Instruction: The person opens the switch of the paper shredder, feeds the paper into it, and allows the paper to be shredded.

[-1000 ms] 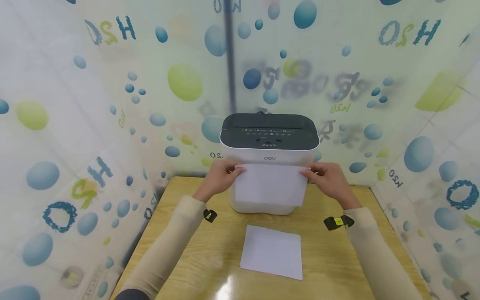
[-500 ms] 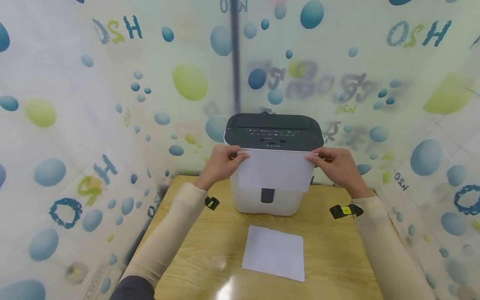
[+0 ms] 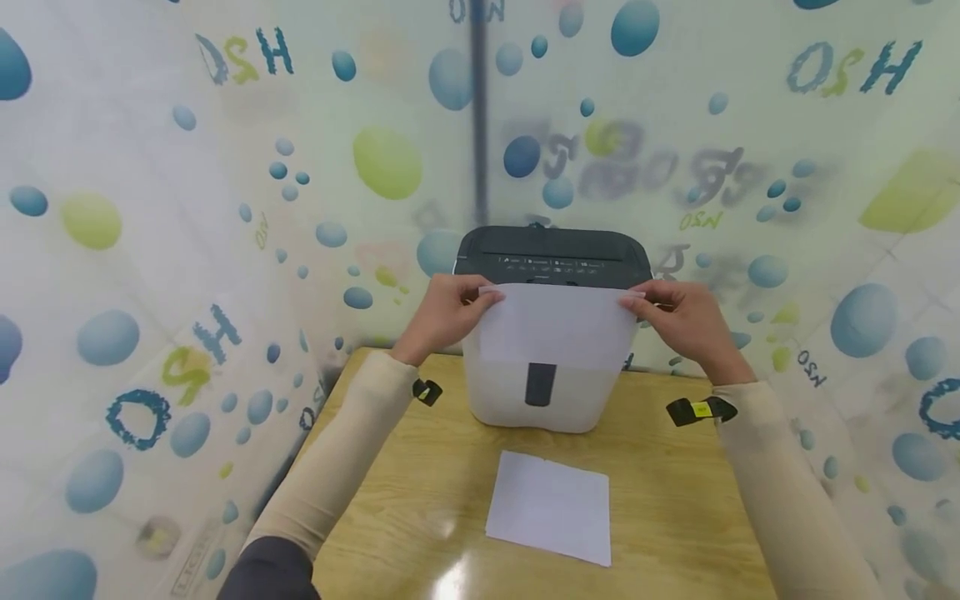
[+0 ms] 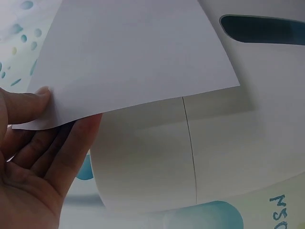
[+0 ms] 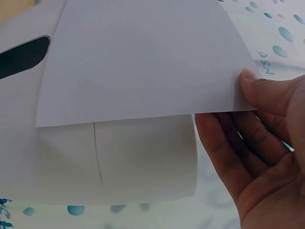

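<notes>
A white sheet of paper (image 3: pixel 558 325) hangs upright before a paper shredder (image 3: pixel 547 400) that has a dark top and a white body. My left hand (image 3: pixel 446 312) pinches the sheet's upper left corner between thumb and fingers. At the upper right corner my right hand (image 3: pixel 686 321) holds it the same way. The paper's top edge covers the front part of the shredder's dark lid. In the left wrist view, the thumb of the left hand (image 4: pixel 38 143) lies flat on the sheet (image 4: pixel 138 52). The right wrist view has the right hand (image 5: pixel 262 138) pinching the other corner.
Several white sheets (image 3: pixel 551 508) lie stacked on the wooden table (image 3: pixel 420 467) in front of the shredder. A patterned curtain (image 3: pixel 390 267) with blue and green dots hangs close behind and on both sides.
Both hands have raised the sheet from the shredder's lower front to the level of its lid. The dark window on the shredder's front has come into sight below the paper.
</notes>
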`<state>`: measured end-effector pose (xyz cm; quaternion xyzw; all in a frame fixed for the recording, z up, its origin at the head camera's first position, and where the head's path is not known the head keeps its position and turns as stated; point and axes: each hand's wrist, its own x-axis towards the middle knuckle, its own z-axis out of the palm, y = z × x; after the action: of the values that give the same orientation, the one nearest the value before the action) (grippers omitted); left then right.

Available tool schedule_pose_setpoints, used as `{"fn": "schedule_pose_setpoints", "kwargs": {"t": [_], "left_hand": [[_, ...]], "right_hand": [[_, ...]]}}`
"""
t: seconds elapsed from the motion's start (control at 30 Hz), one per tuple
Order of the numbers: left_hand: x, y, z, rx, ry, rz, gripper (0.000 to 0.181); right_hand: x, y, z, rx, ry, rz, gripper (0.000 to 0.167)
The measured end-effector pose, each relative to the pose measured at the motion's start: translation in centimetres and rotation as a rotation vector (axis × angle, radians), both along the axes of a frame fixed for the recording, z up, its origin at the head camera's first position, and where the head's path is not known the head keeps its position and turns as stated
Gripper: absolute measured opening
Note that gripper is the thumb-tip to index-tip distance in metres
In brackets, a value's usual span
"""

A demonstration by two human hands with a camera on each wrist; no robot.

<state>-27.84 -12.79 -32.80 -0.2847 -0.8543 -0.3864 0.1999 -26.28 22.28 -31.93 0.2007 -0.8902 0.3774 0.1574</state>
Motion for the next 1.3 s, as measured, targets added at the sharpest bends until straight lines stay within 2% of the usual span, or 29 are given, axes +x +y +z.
{"fn": "schedule_pose_setpoints", "kwargs": {"t": [0.23, 0.43, 0.77, 1.03, 1.3], "left_hand": [[0.0, -0.1, 1.2, -0.002, 0.003, -0.002, 0.015], [-0.3, -0.2, 2.6, -0.011, 0.011, -0.008, 0.015], [-1.7, -0.2, 5.1, -0.004, 0.005, 0.002, 0.017], [-2.7, -0.2, 7.5, -0.008, 0.041, -0.006, 0.029], [-3.6, -0.3, 9.4, -0.011, 0.025, 0.024, 0.018]], "right_hand": [[-0.1, -0.1, 1.3, 0.011, 0.011, -0.012, 0.028], [-0.2, -0.2, 2.7, -0.004, 0.011, -0.028, 0.025], [-1.0, -0.1, 4.9, -0.014, 0.017, -0.041, 0.03], [-1.7, -0.2, 7.3, 0.0, 0.023, -0.073, 0.036], [-2.6, -0.3, 9.0, -0.021, -0.052, -0.079, 0.041]]}}
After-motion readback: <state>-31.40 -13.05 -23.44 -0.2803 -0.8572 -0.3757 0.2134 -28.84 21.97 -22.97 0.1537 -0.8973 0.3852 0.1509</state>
